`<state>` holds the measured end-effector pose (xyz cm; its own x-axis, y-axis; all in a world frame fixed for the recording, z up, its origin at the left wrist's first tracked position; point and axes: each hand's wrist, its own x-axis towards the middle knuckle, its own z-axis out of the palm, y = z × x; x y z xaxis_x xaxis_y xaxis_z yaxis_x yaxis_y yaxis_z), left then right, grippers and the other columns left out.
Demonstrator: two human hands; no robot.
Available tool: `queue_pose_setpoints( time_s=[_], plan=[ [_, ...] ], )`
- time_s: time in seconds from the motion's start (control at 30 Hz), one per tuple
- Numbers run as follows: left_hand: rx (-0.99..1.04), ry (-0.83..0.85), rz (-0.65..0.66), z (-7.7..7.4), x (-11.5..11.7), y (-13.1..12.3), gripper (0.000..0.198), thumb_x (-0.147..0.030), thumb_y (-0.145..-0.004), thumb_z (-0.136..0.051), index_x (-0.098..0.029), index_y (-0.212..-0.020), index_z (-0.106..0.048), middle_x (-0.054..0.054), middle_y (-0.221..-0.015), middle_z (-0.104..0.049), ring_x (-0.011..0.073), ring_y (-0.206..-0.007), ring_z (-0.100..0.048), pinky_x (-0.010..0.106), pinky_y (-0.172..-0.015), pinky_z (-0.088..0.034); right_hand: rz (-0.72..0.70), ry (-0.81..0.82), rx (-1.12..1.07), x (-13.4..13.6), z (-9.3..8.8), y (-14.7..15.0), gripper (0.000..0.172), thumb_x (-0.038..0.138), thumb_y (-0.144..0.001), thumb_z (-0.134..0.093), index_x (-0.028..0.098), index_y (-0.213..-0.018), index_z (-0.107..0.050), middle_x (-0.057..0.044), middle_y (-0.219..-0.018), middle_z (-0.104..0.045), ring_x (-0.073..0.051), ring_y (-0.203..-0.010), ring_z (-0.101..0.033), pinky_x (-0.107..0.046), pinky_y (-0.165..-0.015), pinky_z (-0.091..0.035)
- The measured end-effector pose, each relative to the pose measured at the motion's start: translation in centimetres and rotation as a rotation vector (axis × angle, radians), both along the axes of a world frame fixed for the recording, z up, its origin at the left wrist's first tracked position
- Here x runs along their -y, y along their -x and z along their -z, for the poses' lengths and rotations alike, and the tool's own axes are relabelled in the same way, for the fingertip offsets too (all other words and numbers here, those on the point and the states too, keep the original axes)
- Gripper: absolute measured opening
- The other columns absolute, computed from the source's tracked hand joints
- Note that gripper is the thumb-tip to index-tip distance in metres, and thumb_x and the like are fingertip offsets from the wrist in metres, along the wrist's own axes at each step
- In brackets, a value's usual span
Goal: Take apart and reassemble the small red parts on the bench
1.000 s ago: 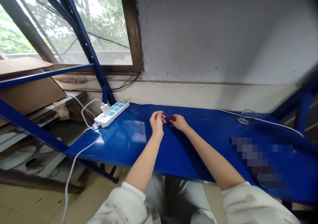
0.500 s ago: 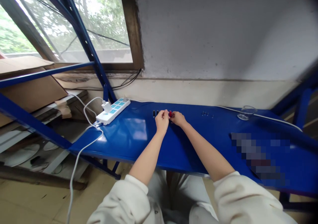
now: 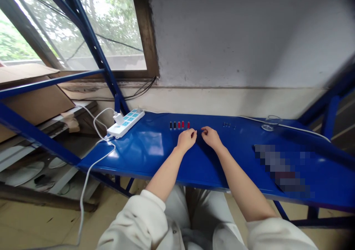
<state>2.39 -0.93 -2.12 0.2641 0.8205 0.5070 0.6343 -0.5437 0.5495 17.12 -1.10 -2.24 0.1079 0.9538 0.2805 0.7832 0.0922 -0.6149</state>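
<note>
Both hands are open and not holding anything, as far as I can see: the left hand (image 3: 186,139) and the right hand (image 3: 211,137) are resting palm down on the bench with the fingers loosely curled. The fingertips (image 3: 193,132) of the left hand end just below the right end of a short row of small red and black pegs (image 3: 179,125). They're standing upright near the back of the blue steel shelf (image 3: 155,165), two black then three red, with a slightly bigger gap before the last red one. The right hand sits just right of that row, a bit lower down, and the two hands are near each other but not touching. Further right along the back edge is a little cluster of tiny dark pegs (image 3: 229,125), too small for me to make out properly. Over on the left there's a white power strip (image 3: 125,123) with blue switches and a white plug adapter (image 3: 118,118) in it, and its white cable (image 3: 95,157) drops over the shelf edge toward the floor. At the far right, a clear glass piece (image 3: 271,123) sits by another white cable (image 3: 302,128), and there's a pixelated patch (image 3: 280,170) on the shelf that hides whatever's there. White sleeves (image 3: 133,220) show at the bottom of the view.
</note>
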Motion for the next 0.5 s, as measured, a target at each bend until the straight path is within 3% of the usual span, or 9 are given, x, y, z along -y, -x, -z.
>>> queue_pose_setpoints(
  time_s=[0.5],
  plan=[
    [-0.113, 0.048, 0.002, 0.25, -0.13, 0.09, 0.026, -0.030, -0.081, -0.041, -0.019, -0.065, -0.058, 0.003, -0.057, -0.056, 0.0143, -0.054, -0.051, 0.023, -0.052, -0.032, 0.017, -0.040, 0.070, -0.06, 0.27, 0.24, 0.029, 0.014, -0.072, -0.044, 0.020, -0.094, -0.061, -0.005, -0.088, -0.066, -0.018, -0.082, -0.060, -0.026, -0.071, -0.042]
  ],
)
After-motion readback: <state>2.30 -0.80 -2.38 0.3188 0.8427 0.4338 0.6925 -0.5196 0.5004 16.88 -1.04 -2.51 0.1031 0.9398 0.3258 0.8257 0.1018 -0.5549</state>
